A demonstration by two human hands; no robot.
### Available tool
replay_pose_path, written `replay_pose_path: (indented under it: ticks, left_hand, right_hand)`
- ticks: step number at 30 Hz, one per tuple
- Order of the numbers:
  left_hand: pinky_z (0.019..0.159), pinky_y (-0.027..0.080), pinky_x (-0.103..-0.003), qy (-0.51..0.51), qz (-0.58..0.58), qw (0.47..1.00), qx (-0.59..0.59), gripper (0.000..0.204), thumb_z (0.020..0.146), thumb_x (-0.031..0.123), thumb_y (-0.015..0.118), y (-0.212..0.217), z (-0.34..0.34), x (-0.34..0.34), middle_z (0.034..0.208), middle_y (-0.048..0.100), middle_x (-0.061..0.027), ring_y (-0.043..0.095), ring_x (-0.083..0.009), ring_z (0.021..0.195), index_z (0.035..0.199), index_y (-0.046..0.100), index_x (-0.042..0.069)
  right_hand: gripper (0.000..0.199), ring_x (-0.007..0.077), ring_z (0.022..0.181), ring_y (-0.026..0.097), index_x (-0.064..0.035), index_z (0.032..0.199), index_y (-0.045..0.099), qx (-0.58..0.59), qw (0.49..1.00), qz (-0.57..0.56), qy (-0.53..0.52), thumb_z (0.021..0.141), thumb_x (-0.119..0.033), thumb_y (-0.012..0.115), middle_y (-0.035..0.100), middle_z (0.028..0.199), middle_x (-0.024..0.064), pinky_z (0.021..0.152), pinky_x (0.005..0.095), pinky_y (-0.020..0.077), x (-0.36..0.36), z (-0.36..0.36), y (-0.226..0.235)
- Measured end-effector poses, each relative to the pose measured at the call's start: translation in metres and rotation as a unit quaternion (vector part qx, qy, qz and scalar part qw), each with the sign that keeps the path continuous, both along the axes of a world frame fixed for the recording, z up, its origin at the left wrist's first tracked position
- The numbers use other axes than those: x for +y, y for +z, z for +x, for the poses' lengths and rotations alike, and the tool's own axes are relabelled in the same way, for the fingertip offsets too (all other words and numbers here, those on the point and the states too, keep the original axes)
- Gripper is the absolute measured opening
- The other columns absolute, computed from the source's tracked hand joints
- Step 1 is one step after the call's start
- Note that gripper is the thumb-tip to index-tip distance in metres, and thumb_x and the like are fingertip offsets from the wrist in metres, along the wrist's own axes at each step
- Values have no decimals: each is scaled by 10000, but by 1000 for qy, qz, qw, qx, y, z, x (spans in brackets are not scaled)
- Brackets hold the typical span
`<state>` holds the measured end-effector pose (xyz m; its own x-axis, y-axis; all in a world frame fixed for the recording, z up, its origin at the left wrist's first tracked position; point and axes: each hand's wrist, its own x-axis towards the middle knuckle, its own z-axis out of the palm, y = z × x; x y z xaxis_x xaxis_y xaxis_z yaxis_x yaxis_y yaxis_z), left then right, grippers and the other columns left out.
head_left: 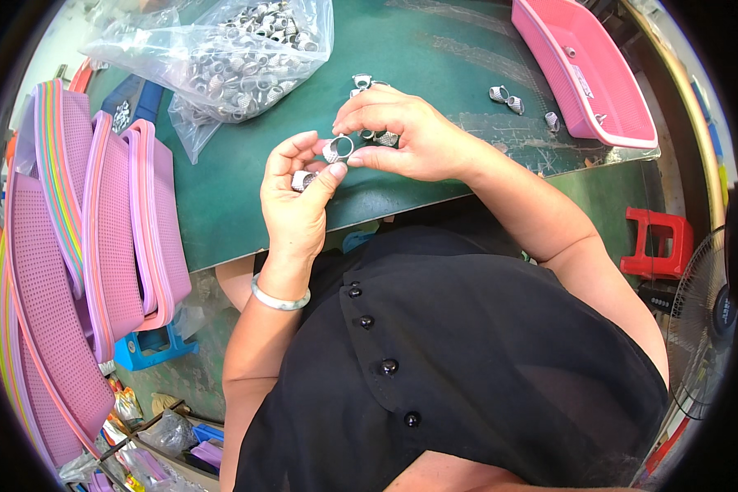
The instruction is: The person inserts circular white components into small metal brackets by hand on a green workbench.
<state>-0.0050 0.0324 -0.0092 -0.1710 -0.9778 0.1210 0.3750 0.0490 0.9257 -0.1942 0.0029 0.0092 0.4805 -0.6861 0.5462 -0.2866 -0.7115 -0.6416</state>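
A silver ring with a wide textured face is held up between my hands above the green table. My left hand pinches it by the thumb and fingers, and a second ring sits against those fingers. My right hand curls in from the other side, its thumb and index fingertip at the edge of the same ring. More rings show beneath the right fingers; whether they lie in that palm or on the table is hard to tell. Just beyond the right knuckles lie further rings.
A clear plastic bag full of rings lies at the back left. Several loose rings rest near a pink basket at the right. Stacked pink and purple baskets stand at the left. A red stool and a fan are at the right.
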Motion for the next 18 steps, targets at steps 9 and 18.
replay_pose_path:
  ticks: [9,18]
  left_hand:
    - [680,454,-181,30,-56,998,-27,393,748,-42,684,1,-5,0,953,565,-63,529,-64,777,1110,535,-3]
    - [674,467,-201,0,-39,998,-47,261,779,-9,665,5,-8,-1,864,573,-25,541,-80,759,1023,574,-3]
  right_hand:
    - [287,254,931,552,-30,1004,605,15,1000,-9,14,737,-100,684,601,1009,92,826,355,430,-2,0,-5]
    - [327,267,995,531,-32,1051,597,48,998,26,28,738,-89,668,579,1063,106,849,363,428,-2,-2,-6]
